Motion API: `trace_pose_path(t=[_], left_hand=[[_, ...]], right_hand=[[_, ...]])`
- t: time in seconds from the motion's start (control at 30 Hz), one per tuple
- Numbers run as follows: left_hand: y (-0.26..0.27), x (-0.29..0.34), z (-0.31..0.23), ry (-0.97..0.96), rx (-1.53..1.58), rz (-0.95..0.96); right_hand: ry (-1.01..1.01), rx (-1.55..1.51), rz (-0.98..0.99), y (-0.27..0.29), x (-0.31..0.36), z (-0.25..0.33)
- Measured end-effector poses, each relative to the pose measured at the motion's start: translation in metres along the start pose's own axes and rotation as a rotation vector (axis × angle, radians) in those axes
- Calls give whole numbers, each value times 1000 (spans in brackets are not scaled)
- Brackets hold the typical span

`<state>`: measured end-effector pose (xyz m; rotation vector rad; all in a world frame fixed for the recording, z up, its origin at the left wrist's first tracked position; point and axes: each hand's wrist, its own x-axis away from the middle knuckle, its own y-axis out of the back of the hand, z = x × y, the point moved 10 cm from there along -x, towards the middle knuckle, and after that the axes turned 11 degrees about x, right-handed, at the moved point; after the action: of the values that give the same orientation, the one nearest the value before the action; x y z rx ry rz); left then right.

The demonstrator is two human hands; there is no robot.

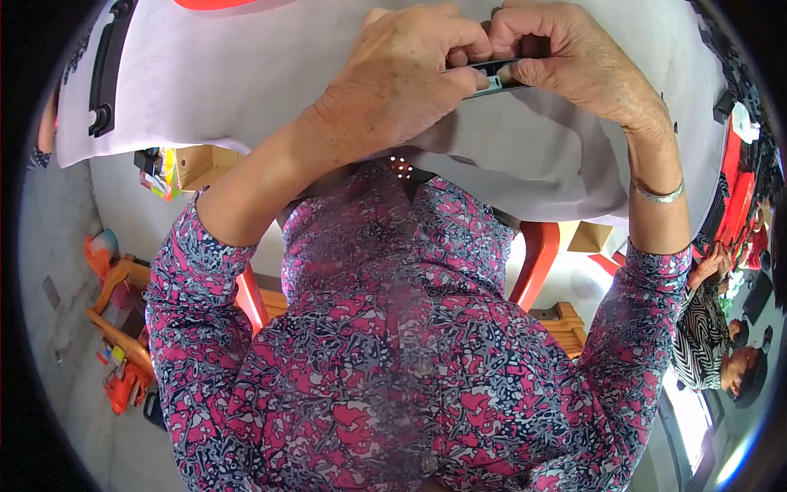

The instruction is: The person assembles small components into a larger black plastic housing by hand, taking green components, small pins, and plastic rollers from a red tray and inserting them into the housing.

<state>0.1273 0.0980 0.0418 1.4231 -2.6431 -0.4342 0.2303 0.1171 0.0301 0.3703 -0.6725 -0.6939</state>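
Over the pale cloth-covered table (246,74), both hands meet around a narrow black part with a small silvery metal piece (493,82) set in it. My left hand (402,74) is closed on the part's left side, its thumb pressed along the near edge. My right hand (574,61) pinches the right side, thumb tip against the silvery piece and fingers curled behind. Much of the black part is hidden by the fingers, so its exact kind cannot be made out. A long black bar with rounded knobs at its ends (105,70) lies apart at the left.
A red object (215,2) shows at the table's far edge. Cardboard boxes (206,164) stand below the table. Red chair parts (534,261) are close to my body. Black parts and red material (738,193) heap up at the right, where another person (701,348) sits.
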Motion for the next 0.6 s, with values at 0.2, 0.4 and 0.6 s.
trace_pose_path(t=[0.2,0.4,0.6], left_hand=[[-1,2,3,-29,11,-22],[-1,0,8,87,107,-8],[-1,2,4,-11,29,-27]], right_hand=[[125,120,-53,3,1,6],[208,21,-72,2,3,5],[190,186,-118,1,1,7]])
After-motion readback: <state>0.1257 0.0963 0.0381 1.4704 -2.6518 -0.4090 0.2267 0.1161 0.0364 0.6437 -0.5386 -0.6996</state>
